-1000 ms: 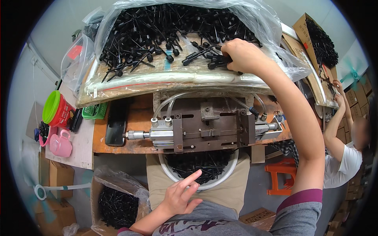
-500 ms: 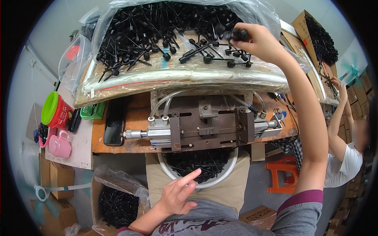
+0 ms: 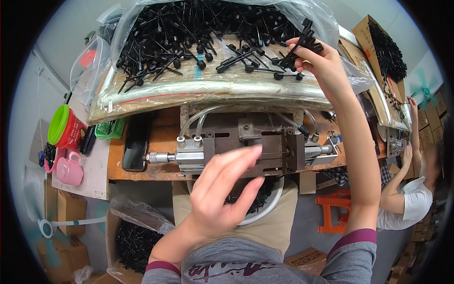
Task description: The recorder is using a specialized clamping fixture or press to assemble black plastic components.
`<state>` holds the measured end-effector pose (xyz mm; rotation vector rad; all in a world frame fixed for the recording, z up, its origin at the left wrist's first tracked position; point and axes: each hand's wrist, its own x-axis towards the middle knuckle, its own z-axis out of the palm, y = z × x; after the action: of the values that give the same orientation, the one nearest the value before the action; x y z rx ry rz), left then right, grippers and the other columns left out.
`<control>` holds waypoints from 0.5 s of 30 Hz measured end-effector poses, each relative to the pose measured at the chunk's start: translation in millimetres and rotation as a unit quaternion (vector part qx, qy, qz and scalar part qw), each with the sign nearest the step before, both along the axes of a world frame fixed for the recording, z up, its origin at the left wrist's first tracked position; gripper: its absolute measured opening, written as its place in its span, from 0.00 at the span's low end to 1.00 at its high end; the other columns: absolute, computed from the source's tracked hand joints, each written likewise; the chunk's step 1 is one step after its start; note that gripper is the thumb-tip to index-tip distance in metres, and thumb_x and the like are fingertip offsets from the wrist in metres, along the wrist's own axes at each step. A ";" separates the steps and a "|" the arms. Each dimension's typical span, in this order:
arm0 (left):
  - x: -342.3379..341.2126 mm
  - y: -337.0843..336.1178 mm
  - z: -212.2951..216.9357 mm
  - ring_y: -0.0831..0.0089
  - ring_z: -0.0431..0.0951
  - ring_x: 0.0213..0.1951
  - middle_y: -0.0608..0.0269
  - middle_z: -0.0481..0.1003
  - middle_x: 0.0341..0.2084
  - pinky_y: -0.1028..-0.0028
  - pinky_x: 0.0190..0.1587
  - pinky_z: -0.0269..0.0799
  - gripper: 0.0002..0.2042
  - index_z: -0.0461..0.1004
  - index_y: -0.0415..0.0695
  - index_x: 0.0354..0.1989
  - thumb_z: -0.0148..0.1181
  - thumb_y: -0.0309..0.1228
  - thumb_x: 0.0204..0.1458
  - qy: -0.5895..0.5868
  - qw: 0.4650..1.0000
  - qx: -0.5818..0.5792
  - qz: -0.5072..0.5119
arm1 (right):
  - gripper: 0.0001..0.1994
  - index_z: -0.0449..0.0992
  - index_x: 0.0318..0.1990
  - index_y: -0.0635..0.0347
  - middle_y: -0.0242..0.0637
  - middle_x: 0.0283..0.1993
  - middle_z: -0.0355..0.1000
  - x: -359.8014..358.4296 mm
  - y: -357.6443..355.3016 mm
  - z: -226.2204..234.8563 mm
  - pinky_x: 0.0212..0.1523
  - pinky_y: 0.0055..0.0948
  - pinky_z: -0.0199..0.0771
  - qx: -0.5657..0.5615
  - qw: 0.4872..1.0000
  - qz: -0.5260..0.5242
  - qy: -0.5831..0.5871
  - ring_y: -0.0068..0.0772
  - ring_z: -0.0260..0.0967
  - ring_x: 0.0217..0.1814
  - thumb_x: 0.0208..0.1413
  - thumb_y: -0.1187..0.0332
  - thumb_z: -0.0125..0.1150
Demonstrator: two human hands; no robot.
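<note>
My right hand (image 3: 318, 61) is raised at the right part of the plastic-lined tray (image 3: 227, 92), its fingers closed around a bunch of black knob-ended rods (image 3: 307, 41). A large heap of similar black rods (image 3: 165, 35) fills the tray, with several lying loose along its near side. My left hand (image 3: 222, 191) hovers in front of the metal clamping fixture (image 3: 227, 135), holding nothing. Its fingers are stretched out and the thumb stands apart. The hand hides part of the fixture's near edge and of the white-rimmed basin (image 3: 273, 206) on my lap, which holds more black pieces.
A phone (image 3: 135, 146), pink cup (image 3: 71, 169) and red-green tub (image 3: 67, 127) stand left. Clear air hoses (image 3: 201, 120) arch over the fixture. An open carton (image 3: 113, 227) of black pieces is lower left, an orange stool (image 3: 332, 210) right. A co-worker (image 3: 402, 199) works at far right.
My left hand has risen from above the basin to in front of the fixture. My right hand has turned and drawn slightly nearer, the bunch of rods now showing clearly in its fingers.
</note>
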<state>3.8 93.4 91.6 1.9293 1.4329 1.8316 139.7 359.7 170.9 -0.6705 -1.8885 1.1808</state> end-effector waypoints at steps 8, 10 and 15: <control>-1.0 37.1 22.3 0.71 0.79 0.45 0.57 0.75 0.44 0.74 0.47 0.79 0.18 0.74 0.32 0.49 0.68 0.18 0.49 -0.197 0.978 -0.031 -0.055 | 0.20 0.76 0.42 0.64 0.45 0.37 0.72 -8.1 -139.2 -36.4 0.38 0.37 0.76 0.376 0.922 -0.061 -0.070 0.48 0.74 0.37 0.37 0.83 0.64; 7.7 36.0 16.0 0.72 0.82 0.37 0.58 0.78 0.36 0.74 0.40 0.81 0.13 0.79 0.33 0.40 0.72 0.21 0.45 -0.244 0.969 -0.026 -0.038 | 0.25 0.76 0.45 0.67 0.47 0.40 0.72 -0.5 -155.4 -52.4 0.38 0.37 0.76 0.394 0.912 -0.091 -0.064 0.49 0.74 0.38 0.31 0.86 0.64; 7.6 3.6 2.5 0.70 0.81 0.40 0.53 0.78 0.41 0.75 0.42 0.80 0.16 0.79 0.33 0.40 0.73 0.15 0.40 -0.103 0.990 -0.087 -0.029 | 0.29 0.77 0.45 0.73 0.50 0.42 0.72 10.7 -163.8 -81.1 0.35 0.37 0.75 0.425 0.895 -0.130 -0.039 0.46 0.73 0.36 0.24 0.85 0.64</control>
<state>11.4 97.0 94.1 1.6312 1.4040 1.7552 150.4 195.8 89.9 -0.4437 -2.0463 0.0924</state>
